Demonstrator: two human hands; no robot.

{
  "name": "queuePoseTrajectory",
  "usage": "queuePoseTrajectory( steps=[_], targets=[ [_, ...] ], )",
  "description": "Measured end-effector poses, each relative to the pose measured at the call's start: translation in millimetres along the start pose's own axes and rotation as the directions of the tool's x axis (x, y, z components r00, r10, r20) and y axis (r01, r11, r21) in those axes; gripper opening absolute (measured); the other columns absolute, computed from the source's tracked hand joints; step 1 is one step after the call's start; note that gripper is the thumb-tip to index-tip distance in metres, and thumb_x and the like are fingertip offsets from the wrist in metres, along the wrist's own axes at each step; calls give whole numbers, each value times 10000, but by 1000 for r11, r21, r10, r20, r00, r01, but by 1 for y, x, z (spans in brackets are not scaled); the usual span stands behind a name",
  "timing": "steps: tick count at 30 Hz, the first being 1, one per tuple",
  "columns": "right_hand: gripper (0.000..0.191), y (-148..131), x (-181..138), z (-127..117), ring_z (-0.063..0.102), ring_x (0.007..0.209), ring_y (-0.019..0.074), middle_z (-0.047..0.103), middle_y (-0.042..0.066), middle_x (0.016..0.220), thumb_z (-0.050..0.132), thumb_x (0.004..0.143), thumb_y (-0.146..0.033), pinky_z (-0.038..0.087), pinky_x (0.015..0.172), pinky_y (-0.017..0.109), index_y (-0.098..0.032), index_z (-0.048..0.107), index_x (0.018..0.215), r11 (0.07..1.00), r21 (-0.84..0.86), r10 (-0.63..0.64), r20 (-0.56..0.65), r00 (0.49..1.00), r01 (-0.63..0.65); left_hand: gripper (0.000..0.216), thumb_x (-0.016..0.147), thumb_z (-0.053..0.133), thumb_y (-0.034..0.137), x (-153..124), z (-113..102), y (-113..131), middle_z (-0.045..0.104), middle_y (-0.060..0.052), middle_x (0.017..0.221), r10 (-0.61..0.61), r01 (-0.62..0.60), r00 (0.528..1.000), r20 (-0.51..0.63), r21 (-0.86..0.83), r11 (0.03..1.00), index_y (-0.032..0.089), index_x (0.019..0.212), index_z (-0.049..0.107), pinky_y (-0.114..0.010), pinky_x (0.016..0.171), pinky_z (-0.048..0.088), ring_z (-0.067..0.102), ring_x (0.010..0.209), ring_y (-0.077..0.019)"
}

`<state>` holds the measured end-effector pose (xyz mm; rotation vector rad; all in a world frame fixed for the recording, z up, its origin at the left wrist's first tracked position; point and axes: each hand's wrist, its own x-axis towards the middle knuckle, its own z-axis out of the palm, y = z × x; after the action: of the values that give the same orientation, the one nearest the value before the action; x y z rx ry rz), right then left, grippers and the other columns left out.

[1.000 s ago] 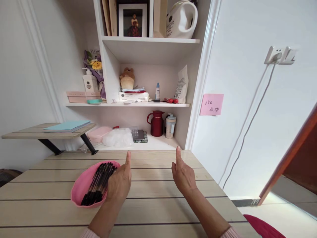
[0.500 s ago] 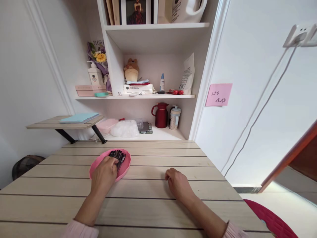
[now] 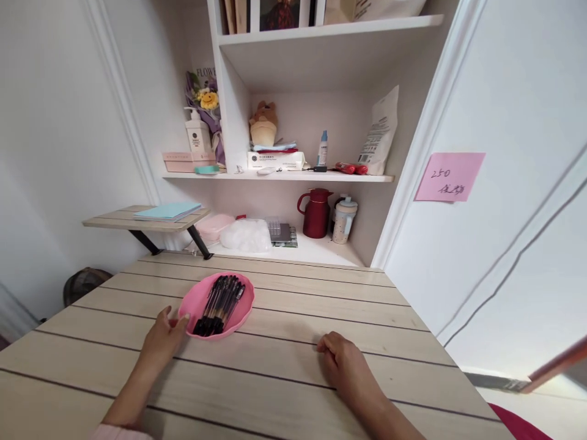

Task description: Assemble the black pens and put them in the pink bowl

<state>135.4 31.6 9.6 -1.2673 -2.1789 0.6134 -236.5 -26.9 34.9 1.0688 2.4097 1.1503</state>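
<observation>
A pink scalloped plate [image 3: 245, 308] rests on the slatted wooden table, left of the middle. On it lies a bundle of several black-capped gel pens [image 3: 222, 304], side by side and slanting. My left hand [image 3: 160, 339] is at the plate's left side, its thumb at the rim and its fingers apart, with no pen in it. To the right, apart from the plate, my right hand [image 3: 346, 363] lies on the tabletop with its fingers curled in. No object shows in the right hand, though its palm is hidden.
A small raised stand [image 3: 114, 219] with blue paper [image 3: 169, 211] is at the table's back left. Behind the table, shelves hold a dark red jug [image 3: 316, 214], a cup [image 3: 343, 220] and a clear plastic bag [image 3: 246, 235]. A pink note [image 3: 450, 177] is on the right wall.
My left hand has let go of the pens and drawn back left to the plate's edge, uncovering the bundle. The right hand stays curled on the table. The view has turned slightly left.
</observation>
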Motion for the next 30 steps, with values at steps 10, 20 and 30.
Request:
queuePoseTrajectory(
  steps=[10, 20, 30],
  targets=[
    [251, 1, -5, 1, 561, 670, 156, 589, 40, 772, 302, 787, -144, 396, 655, 274, -198, 546, 757, 1000, 0, -28, 44, 999, 28, 835, 616, 673, 328, -29, 15, 19, 575, -22, 746, -225, 234, 972, 66, -322, 917, 178, 1302, 222, -274, 374, 477, 553, 380, -121],
    [271, -2, -2, -3, 560, 666, 157, 585, 48, 764, 301, 766, -134, 397, 641, 271, -192, 564, 737, 1000, 4, 6, 27, 1000, -7, 513, 605, 652, 279, -34, 11, 23, 572, 22, 545, -178, 240, 965, 194, -371, 897, 166, 1063, 451, -274, 420, 496, 565, 379, -140],
    [266, -1, 0, -6, 564, 687, 147, 598, 32, 769, 336, 719, -68, 387, 649, 248, -193, 570, 728, 999, -3, 44, 7, 999, -44, 449, 608, 587, 277, -6, -1, 13, 570, 22, 490, -168, 275, 937, 307, -348, 896, 180, 1035, 487, -225, 420, 462, 539, 403, -124]
  ],
)
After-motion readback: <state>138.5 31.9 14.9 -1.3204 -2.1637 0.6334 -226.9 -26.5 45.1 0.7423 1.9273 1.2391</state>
